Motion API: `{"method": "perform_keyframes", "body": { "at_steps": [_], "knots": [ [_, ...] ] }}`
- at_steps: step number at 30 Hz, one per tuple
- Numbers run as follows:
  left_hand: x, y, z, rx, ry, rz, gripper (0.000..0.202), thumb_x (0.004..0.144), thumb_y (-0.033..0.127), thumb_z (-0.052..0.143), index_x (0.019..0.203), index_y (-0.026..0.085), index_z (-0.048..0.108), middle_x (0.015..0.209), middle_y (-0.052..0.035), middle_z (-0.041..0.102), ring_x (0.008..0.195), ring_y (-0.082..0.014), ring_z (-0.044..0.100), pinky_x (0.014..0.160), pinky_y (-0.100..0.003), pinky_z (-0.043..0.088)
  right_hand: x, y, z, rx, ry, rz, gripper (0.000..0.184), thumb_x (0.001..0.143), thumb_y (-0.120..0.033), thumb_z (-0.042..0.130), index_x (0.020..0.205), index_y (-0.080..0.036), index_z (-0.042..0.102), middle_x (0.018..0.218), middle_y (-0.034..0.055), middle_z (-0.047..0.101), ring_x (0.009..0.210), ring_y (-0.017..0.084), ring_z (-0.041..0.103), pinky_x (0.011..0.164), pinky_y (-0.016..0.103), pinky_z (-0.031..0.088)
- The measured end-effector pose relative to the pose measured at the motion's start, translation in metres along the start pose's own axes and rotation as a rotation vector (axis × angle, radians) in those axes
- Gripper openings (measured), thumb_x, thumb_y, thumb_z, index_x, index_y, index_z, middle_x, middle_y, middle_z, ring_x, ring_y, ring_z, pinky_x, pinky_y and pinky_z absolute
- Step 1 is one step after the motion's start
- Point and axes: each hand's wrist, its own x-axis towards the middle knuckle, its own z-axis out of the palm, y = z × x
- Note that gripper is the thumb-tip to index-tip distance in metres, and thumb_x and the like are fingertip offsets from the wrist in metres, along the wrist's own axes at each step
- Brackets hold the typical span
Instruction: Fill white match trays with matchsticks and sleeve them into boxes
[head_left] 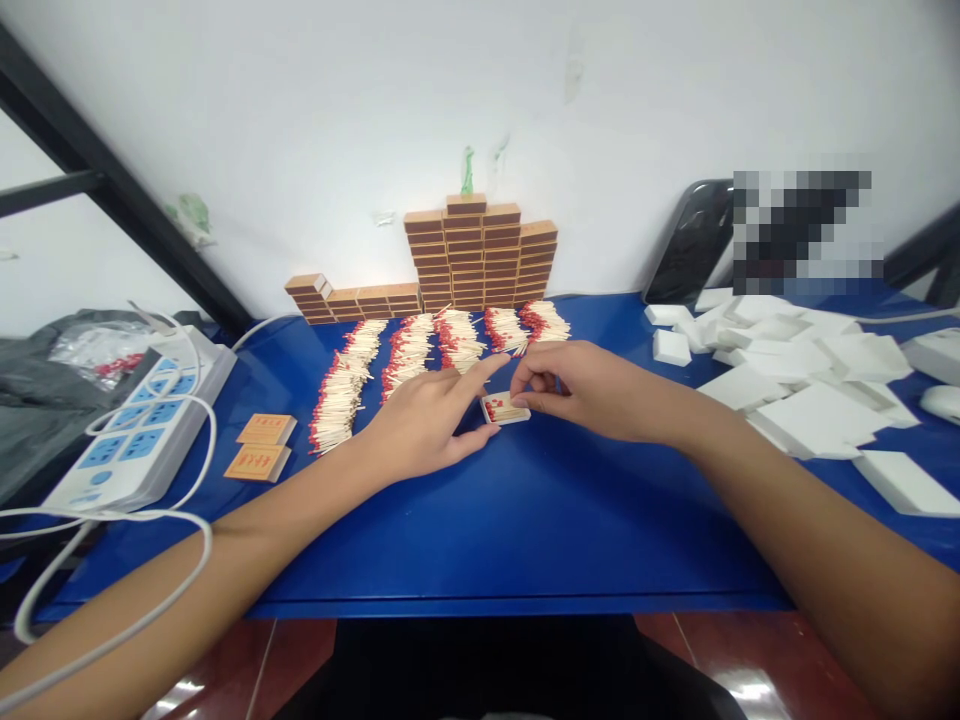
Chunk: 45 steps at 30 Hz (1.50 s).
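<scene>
A small white matchbox tray (515, 420) lies on the blue table in front of me, with red-headed matches (498, 408) in it. My left hand (431, 415) steadies its left end between thumb and index finger. Over the tray's right end, my right hand (574, 385) is closed in a pinch; what its fingertips hold, if anything, is hidden. Just beyond my hands are several rows of loose matches (346, 385), red heads mostly to the left.
Brown matchboxes (484, 255) are stacked against the wall. White empty trays (810, 365) pile up at right, near a leaning black phone-like object (690, 240). At left lie two orange matchbox sleeves (259, 461), a power strip (142, 430) and white cables (210, 440).
</scene>
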Motion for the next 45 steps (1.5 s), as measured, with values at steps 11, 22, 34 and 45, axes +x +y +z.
{"method": "perform_keyframes", "body": {
  "at_steps": [11, 22, 34, 45],
  "knots": [
    [0.000, 0.000, 0.000, -0.002, -0.012, -0.004, 0.073, 0.101, 0.035, 0.067, 0.163, 0.027, 0.031, 0.119, -0.0061, 0.078, 0.107, -0.0271, 0.076, 0.091, -0.041, 0.060, 0.001, -0.003, 0.010, -0.054, 0.036, -0.040, 0.015, 0.097, -0.029, 0.060, 0.093, -0.020, 0.071, 0.085, 0.0044, 0.068, 0.075, 0.019, 0.058, 0.068, 0.032, 0.041],
    [0.000, 0.002, -0.001, -0.007, -0.001, 0.002, 0.072, 0.101, 0.035, 0.067, 0.163, 0.028, 0.031, 0.119, -0.0054, 0.078, 0.107, -0.0262, 0.076, 0.092, -0.041, 0.060, 0.003, 0.033, -0.022, -0.341, 0.212, 0.186, 0.016, 0.090, -0.027, 0.064, 0.087, -0.019, 0.077, 0.087, 0.0089, 0.074, 0.076, 0.022, 0.062, 0.069, 0.034, 0.041],
    [0.000, 0.002, -0.001, 0.033, -0.025, -0.001, 0.069, 0.103, 0.038, 0.063, 0.164, 0.026, 0.032, 0.115, -0.0072, 0.078, 0.106, -0.0277, 0.076, 0.091, -0.042, 0.060, 0.007, 0.042, -0.017, -0.255, 0.054, 0.134, 0.016, 0.089, -0.033, 0.066, 0.083, -0.022, 0.076, 0.074, 0.0037, 0.071, 0.067, 0.020, 0.059, 0.065, 0.033, 0.040],
    [0.000, 0.001, 0.000, 0.029, -0.022, 0.002, 0.069, 0.102, 0.039, 0.064, 0.163, 0.027, 0.033, 0.114, -0.0065, 0.078, 0.105, -0.0268, 0.076, 0.091, -0.040, 0.059, 0.008, 0.051, -0.013, -0.214, 0.082, 0.120, 0.029, 0.090, -0.050, 0.072, 0.080, -0.023, 0.076, 0.069, 0.0040, 0.069, 0.063, 0.019, 0.055, 0.062, 0.033, 0.037]
  ]
}}
